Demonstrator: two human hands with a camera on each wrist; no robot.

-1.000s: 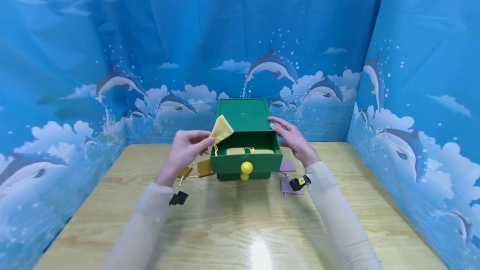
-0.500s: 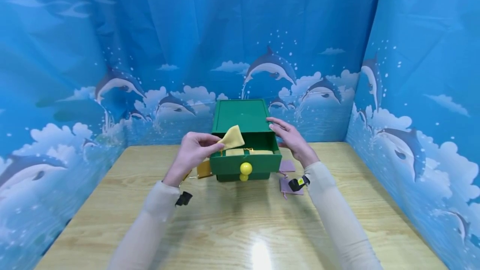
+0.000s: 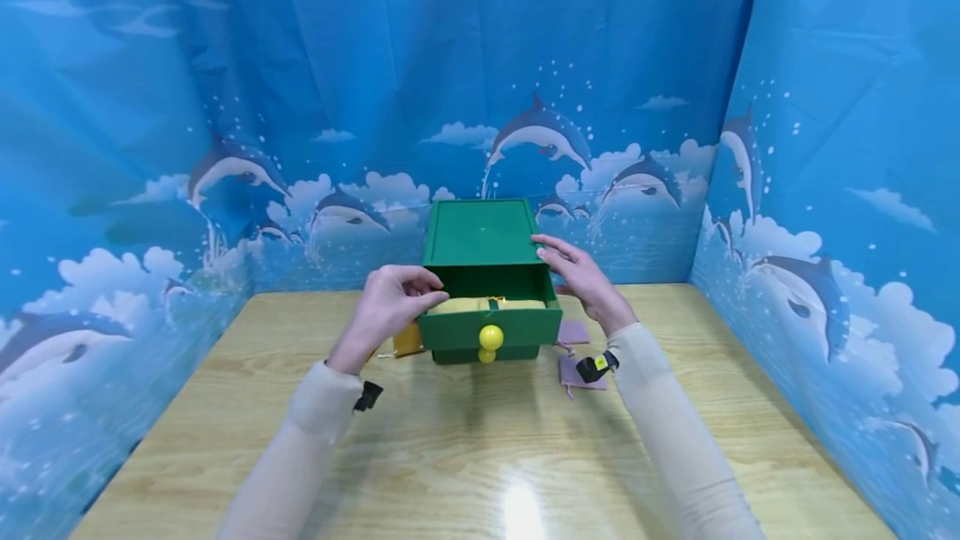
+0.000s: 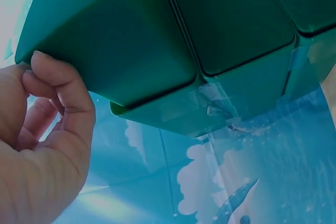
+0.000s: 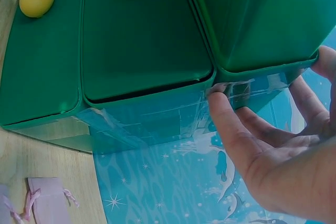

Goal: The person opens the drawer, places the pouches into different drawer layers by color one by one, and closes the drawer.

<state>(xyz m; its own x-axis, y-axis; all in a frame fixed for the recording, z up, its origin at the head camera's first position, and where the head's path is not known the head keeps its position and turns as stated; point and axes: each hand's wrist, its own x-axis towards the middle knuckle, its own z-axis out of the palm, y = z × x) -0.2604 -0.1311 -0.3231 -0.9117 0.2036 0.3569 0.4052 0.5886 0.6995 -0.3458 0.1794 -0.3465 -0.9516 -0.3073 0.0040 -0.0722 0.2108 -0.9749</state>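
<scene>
A green drawer cabinet (image 3: 483, 232) stands on the table with its top drawer (image 3: 457, 330) pulled out. Flat yellow drawstring pouches (image 3: 517, 304) lie inside, above the front wall. My left hand (image 3: 390, 307) is at the drawer's left front corner, fingers bent and thumb close to the index finger, right beside the yellow cloth. In the left wrist view the left fingertips (image 4: 42, 64) meet the drawer rim; I cannot tell whether they still pinch a pouch. My right hand (image 3: 585, 277) rests with spread fingers (image 5: 226, 111) against the cabinet's right side.
Purple drawstring pouches (image 3: 582, 373) lie on the table to the right of the cabinet. An orange-brown pouch (image 3: 408, 341) lies to the left, partly behind my left hand. Yellow round knobs (image 3: 491, 337) stick out from the drawer fronts. A blue dolphin-print curtain (image 3: 360, 107) surrounds the table.
My left hand has moved right to the drawer's corner. The yellow pouch it held raised has gone down into the drawer. My right hand has stayed at the cabinet's side.
</scene>
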